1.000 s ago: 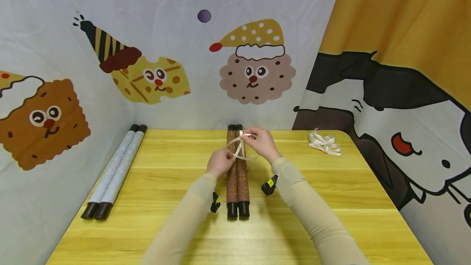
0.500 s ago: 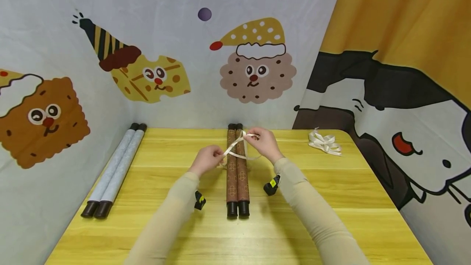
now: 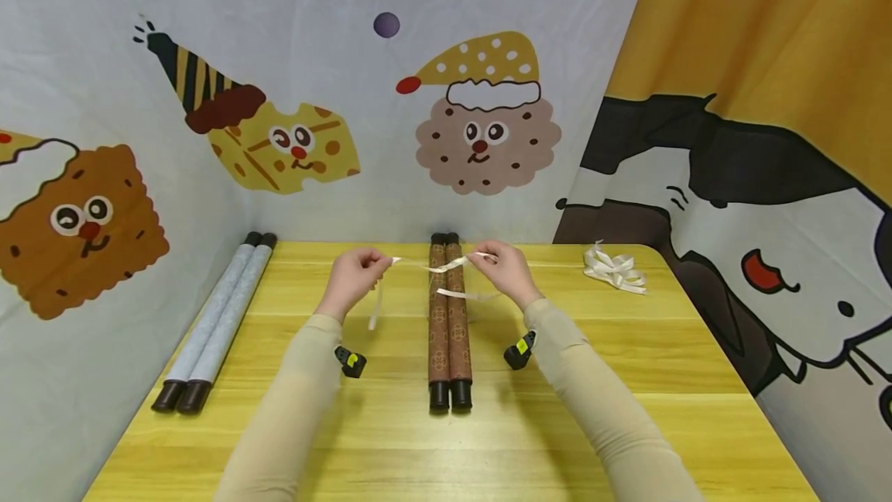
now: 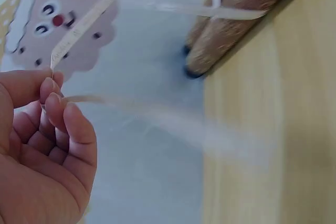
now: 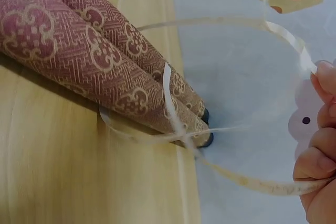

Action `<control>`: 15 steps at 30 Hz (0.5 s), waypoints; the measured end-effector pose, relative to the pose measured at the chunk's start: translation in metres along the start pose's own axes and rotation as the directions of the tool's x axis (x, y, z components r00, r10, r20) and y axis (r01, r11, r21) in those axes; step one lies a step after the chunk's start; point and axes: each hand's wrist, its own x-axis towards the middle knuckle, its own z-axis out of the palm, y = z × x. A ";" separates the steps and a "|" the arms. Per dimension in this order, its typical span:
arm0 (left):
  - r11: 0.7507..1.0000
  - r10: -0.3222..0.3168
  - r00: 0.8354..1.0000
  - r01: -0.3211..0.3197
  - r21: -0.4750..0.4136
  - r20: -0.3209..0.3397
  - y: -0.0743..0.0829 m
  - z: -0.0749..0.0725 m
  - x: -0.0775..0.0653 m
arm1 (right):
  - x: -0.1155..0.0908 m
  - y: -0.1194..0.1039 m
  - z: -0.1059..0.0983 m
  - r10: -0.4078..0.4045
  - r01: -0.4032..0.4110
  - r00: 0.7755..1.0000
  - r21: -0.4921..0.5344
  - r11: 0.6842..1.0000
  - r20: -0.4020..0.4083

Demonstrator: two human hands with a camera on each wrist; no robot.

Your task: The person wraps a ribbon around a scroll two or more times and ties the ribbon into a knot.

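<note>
A pair of brown patterned scroll rolls (image 3: 449,339) with dark end knobs lies side by side along the middle of the table. Above their far part a thin cream ribbon (image 3: 446,267) stretches between the hands. My left hand (image 3: 354,276) pinches it left of the rolls, and a tail hangs from the fingers; this tail is blurred in the left wrist view. My right hand (image 3: 506,269) pinches the ribbon just right of the rolls, with another end reaching back over them. In the right wrist view the ribbon (image 5: 262,185) loops around the brown rolls (image 5: 100,45).
Two pale blue-grey rolls (image 3: 226,312) with dark ends lie along the table's left side. A loose heap of cream ribbon (image 3: 613,271) is at the back right. A printed cloth (image 3: 313,208) hangs behind the wooden table (image 3: 592,393).
My left hand has moved left and a little away from me, drawing the ribbon out across the rolls. My right hand has stayed nearly in place, still pinching the ribbon.
</note>
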 end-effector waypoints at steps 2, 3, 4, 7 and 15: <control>1.000 0.003 0.999 -0.003 -0.003 -0.044 0.002 -0.010 0.001 | 0.000 0.002 -0.004 -0.024 0.024 1.000 -0.024 0.999 0.010; 1.000 0.009 0.998 -0.009 0.003 -0.062 0.003 -0.015 0.002 | 0.000 0.004 -0.007 -0.041 0.042 0.999 -0.043 0.998 0.016; 1.000 0.019 0.997 -0.017 0.020 -0.080 0.003 -0.020 0.002 | 0.000 0.005 -0.011 -0.059 0.061 0.998 -0.064 0.996 0.027; 0.997 0.045 0.993 -0.038 0.074 -0.106 0.002 -0.034 0.002 | -0.001 0.009 -0.024 -0.104 0.111 0.993 -0.130 0.985 0.061; 0.956 0.137 0.988 -0.114 0.271 -0.067 -0.013 -0.061 -0.001 | -0.007 0.019 -0.051 -0.158 0.182 0.982 -0.288 0.940 0.104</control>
